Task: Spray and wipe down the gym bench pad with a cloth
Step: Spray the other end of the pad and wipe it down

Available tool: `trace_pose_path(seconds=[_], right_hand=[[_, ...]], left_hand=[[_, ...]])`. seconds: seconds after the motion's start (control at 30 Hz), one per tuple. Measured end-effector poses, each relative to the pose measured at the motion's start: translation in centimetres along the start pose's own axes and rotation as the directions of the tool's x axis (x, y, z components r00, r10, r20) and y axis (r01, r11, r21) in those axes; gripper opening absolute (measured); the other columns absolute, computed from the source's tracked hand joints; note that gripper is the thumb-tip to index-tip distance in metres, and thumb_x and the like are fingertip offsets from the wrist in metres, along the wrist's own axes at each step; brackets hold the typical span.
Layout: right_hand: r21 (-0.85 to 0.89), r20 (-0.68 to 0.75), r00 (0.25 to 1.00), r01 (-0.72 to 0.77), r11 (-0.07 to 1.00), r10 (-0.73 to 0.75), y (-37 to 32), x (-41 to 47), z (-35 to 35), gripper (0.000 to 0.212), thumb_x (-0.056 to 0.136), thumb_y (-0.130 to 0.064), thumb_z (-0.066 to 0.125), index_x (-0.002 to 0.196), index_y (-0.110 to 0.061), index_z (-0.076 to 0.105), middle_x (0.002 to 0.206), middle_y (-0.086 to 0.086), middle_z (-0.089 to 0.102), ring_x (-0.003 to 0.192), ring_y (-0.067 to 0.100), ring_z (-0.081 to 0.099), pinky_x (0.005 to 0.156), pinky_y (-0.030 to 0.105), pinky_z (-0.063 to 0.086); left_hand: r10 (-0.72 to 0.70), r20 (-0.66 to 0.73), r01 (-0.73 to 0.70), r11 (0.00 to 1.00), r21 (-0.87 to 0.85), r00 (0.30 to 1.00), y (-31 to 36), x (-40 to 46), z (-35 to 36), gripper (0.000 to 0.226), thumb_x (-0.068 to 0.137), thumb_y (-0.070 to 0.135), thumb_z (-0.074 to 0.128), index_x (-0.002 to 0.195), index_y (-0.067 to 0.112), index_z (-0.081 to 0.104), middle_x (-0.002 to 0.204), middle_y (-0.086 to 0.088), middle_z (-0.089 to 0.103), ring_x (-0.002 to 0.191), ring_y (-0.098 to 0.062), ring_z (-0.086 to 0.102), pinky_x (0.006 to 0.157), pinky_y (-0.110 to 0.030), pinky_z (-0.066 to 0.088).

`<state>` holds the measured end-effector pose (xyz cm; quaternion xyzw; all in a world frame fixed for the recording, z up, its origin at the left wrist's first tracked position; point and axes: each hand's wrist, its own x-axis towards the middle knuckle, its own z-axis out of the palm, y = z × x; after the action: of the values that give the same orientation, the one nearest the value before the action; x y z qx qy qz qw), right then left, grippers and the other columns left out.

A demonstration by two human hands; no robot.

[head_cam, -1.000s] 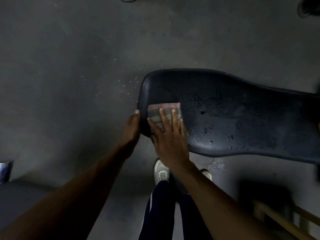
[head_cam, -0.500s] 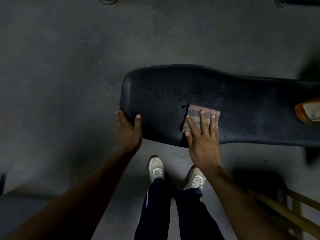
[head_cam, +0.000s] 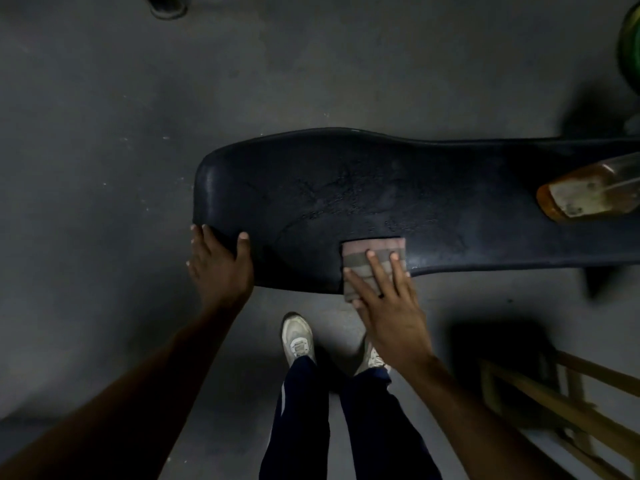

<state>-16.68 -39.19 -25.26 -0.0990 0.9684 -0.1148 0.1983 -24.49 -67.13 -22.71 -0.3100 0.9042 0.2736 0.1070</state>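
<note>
Nearest you, your shoes (head_cam: 298, 336) stand on the grey floor (head_cam: 104, 116) just short of the bench, with a wooden frame (head_cam: 561, 407) low on your right. Above them your right hand (head_cam: 388, 299) lies flat, fingers spread, pressing a folded cloth (head_cam: 363, 256) onto the near edge of the black bench pad (head_cam: 346, 188); part of the cloth hangs over that edge under your palm. Your left hand (head_cam: 220, 268) is curled round the near corner at the wide end of the pad, thumb on top and fingers wrapped down the side, steadying it. You look to be in the wiping step: the pad surface shows dull streaks and a slight sheen, which suggests the spray is already on, though the light is too dim to be sure how far it reaches. Farther along, to your right, a bottle of amber liquid (head_cam: 588, 192) lies on its side on the pad, well apart from the cloth. The next stroke likely calls for flat, even pressure as you carry the cloth across and along the pad, so it does not slip off the edge, and for lifting the bottle clear before you reach it. Keep the left hand braced where it is.
</note>
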Motion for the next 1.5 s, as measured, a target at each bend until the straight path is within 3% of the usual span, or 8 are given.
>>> trace_pose_path(seconds=[0.3,0.53,0.8,0.97,1.13,1.3,1.37,1.5], right_hand=[[0.169,-0.120,0.963,-0.221,0.961,0.242,1.3,7.8,-3.3,0.053,0.111,-0.053,0.029,0.163,-0.042,0.031,0.179,0.003,0.003,0.162,0.042,-0.008,0.130,0.061,0.009],[-0.001,-0.050,0.980,0.195,0.981,-0.195,-3.7,7.4,-2.2,0.054,0.108,-0.044,0.038,0.161,-0.039,0.031,0.178,0.002,0.007,0.164,0.037,-0.002,0.131,0.056,0.012],[0.095,-0.085,0.989,-0.109,0.989,0.117,5.5,6.3,-4.2,0.050,0.111,-0.047,0.037,0.160,-0.046,0.031,0.178,-0.003,0.007,0.164,0.035,-0.004,0.129,0.055,0.012],[0.207,-0.113,0.961,-0.226,0.952,0.253,3.4,12.4,-6.4,0.050,0.111,-0.049,0.034,0.161,-0.042,0.034,0.179,0.001,0.005,0.163,0.038,-0.007,0.131,0.057,0.006],[0.073,-0.061,0.996,0.069,0.995,-0.064,-3.2,14.7,-5.6,0.053,0.109,-0.048,0.038,0.161,-0.040,0.036,0.178,0.005,0.008,0.163,0.043,0.000,0.129,0.061,0.010],[0.022,-0.090,0.945,0.318,0.948,-0.315,-8.3,10.8,-2.2,0.064,0.097,-0.034,0.058,0.159,-0.028,0.044,0.177,0.003,0.013,0.163,0.036,0.005,0.129,0.058,0.014],[0.035,-0.172,0.931,0.332,0.943,-0.321,-9.5,8.9,-1.2,0.072,0.099,-0.043,0.054,0.164,-0.026,0.030,0.175,0.002,0.013,0.162,0.034,0.009,0.129,0.052,0.013],[0.012,-0.024,0.937,0.348,0.937,-0.348,-11.3,8.6,0.3,0.074,0.107,-0.054,0.039,0.169,-0.033,0.004,0.179,-0.003,-0.006,0.164,0.032,-0.007,0.130,0.056,0.010]], left_hand=[[0.162,0.028,-0.163,0.986,0.040,0.986,4.7,-0.2,2.2,0.076,0.100,0.052,0.036,0.157,0.012,0.009,0.167,-0.005,0.002,0.153,-0.021,0.002,0.122,-0.044,-0.002],[0.165,0.048,-0.169,0.983,0.073,0.985,5.3,-0.5,3.1,0.074,0.100,0.049,0.040,0.157,0.010,0.013,0.166,-0.008,0.008,0.153,-0.024,0.005,0.123,-0.047,0.001],[0.203,0.057,-0.207,0.974,0.086,0.977,5.3,0.5,2.9,0.073,0.100,0.052,0.037,0.156,0.011,0.015,0.166,-0.007,0.007,0.153,-0.023,0.003,0.123,-0.047,0.002],[0.186,0.056,-0.188,0.982,0.035,0.981,5.3,0.5,3.5,0.073,0.100,0.053,0.037,0.156,0.012,0.017,0.167,-0.006,0.004,0.153,-0.022,0.000,0.123,-0.048,0.002],[0.217,0.033,-0.216,0.976,-0.015,0.976,5.1,1.0,2.8,0.066,0.101,0.049,0.038,0.152,0.010,0.030,0.164,-0.010,0.019,0.151,-0.025,0.013,0.123,-0.045,0.010],[0.180,0.002,-0.177,0.971,-0.157,0.984,3.7,3.2,1.0,0.062,0.095,0.062,0.031,0.130,0.015,0.053,0.132,-0.009,0.059,0.125,-0.030,0.051,0.103,-0.056,0.041],[0.175,-0.010,-0.174,0.968,-0.180,0.985,3.1,3.6,0.5,0.059,0.095,0.060,0.032,0.129,0.017,0.054,0.130,-0.007,0.061,0.123,-0.028,0.054,0.101,-0.055,0.044],[0.209,-0.017,-0.208,0.955,-0.211,0.978,2.4,3.5,-0.1,0.060,0.097,0.053,0.036,0.138,0.012,0.049,0.141,-0.010,0.055,0.131,-0.027,0.049,0.107,-0.051,0.040]])
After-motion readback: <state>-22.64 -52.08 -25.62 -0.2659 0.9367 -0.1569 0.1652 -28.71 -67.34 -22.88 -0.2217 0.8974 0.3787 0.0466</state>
